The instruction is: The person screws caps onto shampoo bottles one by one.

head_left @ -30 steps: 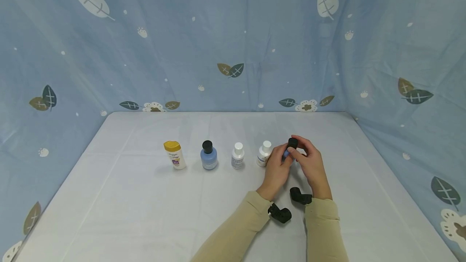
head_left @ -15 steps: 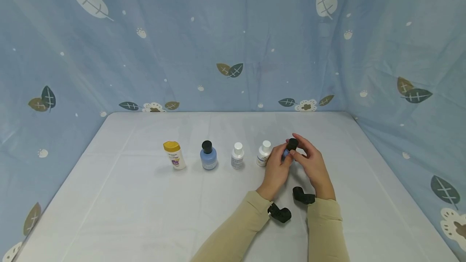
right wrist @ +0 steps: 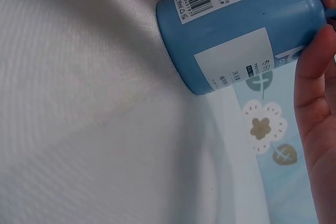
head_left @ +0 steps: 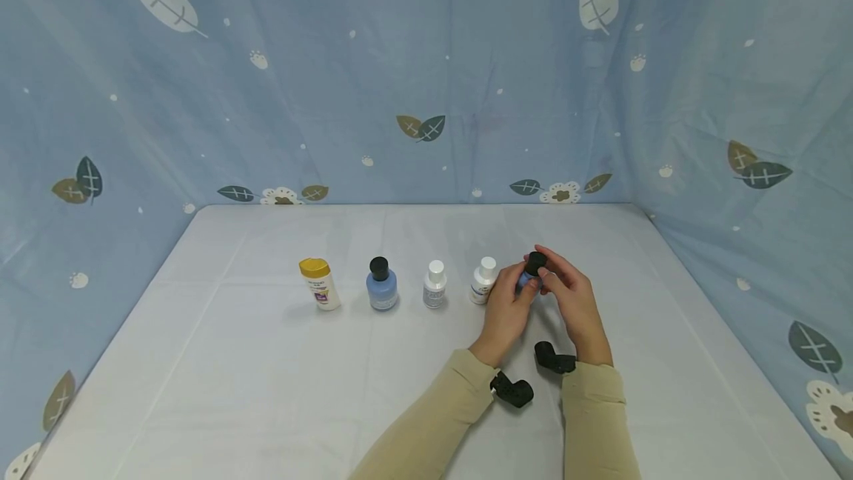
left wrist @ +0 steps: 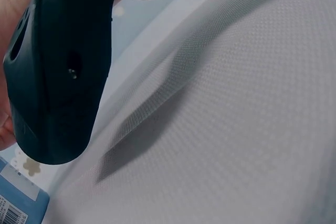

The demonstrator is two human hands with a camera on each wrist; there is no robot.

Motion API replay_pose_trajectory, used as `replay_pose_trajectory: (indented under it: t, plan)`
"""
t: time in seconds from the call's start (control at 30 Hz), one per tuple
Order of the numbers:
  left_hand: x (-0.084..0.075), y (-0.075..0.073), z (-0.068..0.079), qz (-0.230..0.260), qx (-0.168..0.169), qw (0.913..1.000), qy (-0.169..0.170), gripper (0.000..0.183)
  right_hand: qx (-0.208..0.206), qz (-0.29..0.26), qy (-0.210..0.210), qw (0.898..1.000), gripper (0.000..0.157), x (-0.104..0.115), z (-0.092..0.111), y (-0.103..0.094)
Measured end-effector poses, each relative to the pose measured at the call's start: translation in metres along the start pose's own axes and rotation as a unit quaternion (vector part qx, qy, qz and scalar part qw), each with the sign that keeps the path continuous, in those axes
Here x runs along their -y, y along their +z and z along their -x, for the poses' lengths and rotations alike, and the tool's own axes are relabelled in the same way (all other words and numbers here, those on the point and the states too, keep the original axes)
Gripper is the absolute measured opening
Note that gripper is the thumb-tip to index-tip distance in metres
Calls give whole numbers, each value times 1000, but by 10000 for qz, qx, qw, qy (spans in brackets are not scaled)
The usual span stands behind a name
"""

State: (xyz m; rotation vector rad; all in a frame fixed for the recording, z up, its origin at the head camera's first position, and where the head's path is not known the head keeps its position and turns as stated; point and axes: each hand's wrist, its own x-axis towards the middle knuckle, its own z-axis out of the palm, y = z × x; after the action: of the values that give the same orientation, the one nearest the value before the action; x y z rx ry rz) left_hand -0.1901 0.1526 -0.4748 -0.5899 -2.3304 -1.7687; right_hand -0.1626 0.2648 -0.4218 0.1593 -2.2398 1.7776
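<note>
On the right of the table, in the head view, both hands are at a blue bottle (head_left: 524, 281) with a black cap (head_left: 535, 264). My left hand (head_left: 508, 311) holds the bottle's body from the left. The fingers of my right hand (head_left: 571, 301) curl round the black cap, thumb in front. The right wrist view shows the blue bottle (right wrist: 231, 30) by its labels, its base at the white cloth; the right thumb (right wrist: 315, 72) is by its upper end. In the left wrist view only a blue corner of the bottle (left wrist: 23, 192) appears.
To the left, in a row, stand a white bottle (head_left: 483, 284) close beside my left hand, another white bottle (head_left: 435, 287), a larger blue bottle (head_left: 383, 289) with a black cap and a white bottle with a yellow cap (head_left: 321, 287). A patterned blue curtain (head_left: 426, 80) rises behind.
My right hand and wrist have shifted slightly right, and its thumb has changed place at the cap. The left hand and the bottle stay nearly where they were.
</note>
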Motion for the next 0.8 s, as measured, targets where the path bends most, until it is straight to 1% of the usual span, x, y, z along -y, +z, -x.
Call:
replay_pose_trajectory:
  t: [0.27, 0.5, 0.7, 0.8]
  plan:
    - [0, 0, 0, 68, -6, 10000, 46, 38, -73, 42, 56, 9999, 38, 2, 1, 2]
    - [-1, 0, -1, -101, -68, 9999, 44, 36, -167, 68, 35, 9998, 39, 2, 0, 3]
    - [0, 1, -2, -134, -75, 9999, -9, 35, -237, 109, 53, 9996, 38, 3, 0, 4]
    - [0, 1, -1, -133, -71, 9999, -9, 35, -250, 87, 55, 9996, 37, -8, -2, 2]
